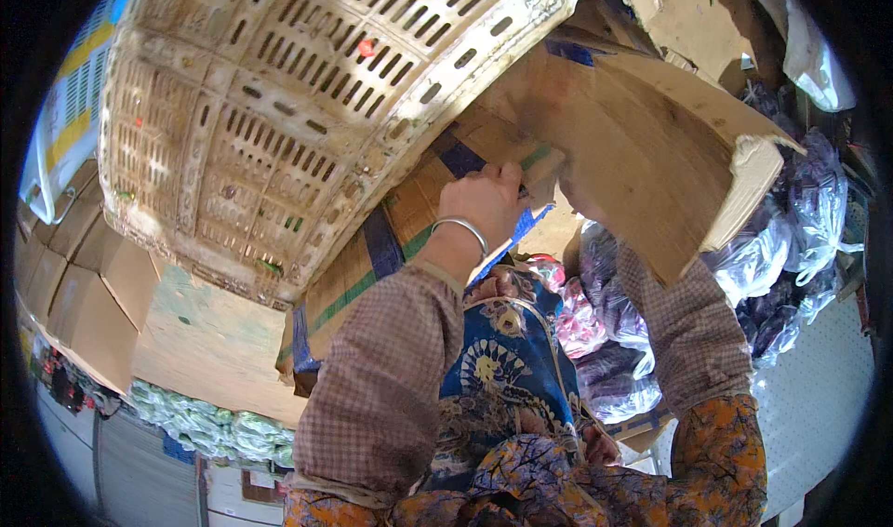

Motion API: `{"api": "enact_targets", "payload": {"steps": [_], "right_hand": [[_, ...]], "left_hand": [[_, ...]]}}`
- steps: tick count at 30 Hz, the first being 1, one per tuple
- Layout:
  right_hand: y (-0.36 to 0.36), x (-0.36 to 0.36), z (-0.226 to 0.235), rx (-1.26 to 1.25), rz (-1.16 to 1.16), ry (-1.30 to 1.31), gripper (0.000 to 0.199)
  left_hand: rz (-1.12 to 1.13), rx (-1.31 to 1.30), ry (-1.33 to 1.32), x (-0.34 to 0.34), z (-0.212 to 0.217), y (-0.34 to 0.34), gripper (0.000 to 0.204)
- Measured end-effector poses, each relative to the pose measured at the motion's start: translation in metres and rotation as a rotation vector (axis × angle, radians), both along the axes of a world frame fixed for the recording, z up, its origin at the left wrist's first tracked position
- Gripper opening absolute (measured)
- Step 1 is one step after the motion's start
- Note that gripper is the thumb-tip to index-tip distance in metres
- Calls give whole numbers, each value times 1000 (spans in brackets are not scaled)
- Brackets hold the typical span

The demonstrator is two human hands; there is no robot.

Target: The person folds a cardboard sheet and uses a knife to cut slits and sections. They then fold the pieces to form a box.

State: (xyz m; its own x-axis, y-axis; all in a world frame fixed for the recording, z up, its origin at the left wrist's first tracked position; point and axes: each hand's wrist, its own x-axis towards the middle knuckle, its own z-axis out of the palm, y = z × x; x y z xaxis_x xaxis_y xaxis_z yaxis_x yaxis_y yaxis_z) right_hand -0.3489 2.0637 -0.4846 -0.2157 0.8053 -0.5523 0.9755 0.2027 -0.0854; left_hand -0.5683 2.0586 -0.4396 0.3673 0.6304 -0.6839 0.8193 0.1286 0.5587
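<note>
My left hand [481, 203], a metal bangle on its wrist, is closed with curled fingers on the edge of a brown cardboard box [414, 218]. Blue and green tape strips cross the box. A large bent cardboard flap [651, 146] sticks out to the right, its torn end pointing away from the box. Behind that flap my right hand is hidden; only the checked sleeve of my right forearm [693, 327] shows below it, so its fingers cannot be made out.
A dirty cream plastic crate [307, 127] with slotted sides looms at upper left, over the box. Clear bags of dark purple produce [609, 373] lie at right. Green bagged produce [219, 425] lies at lower left, below more cardboard boxes [79, 313].
</note>
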Motion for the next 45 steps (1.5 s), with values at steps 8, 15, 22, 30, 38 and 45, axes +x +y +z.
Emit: {"api": "enact_targets", "payload": {"steps": [8,15,22,30,38,45], "right_hand": [[-2,2,-28,-16,-53,17,23],[-6,-1,-40,-67,-67,28,24],[-5,-2,-50,-101,-72,36,25],[-12,-6,-47,-130,-70,43,26],[-18,-6,-56,-145,-75,26,27],[-18,-8,-62,-150,-75,49,28]], "left_hand": [[-20,71,43,1,0,6,34],[-14,207,63,-10,8,14,32],[-26,189,47,-4,3,9,30],[-43,137,96,3,-2,4,33],[-10,217,-21,-16,3,5,31],[-35,225,70,-22,1,7,43]]}}
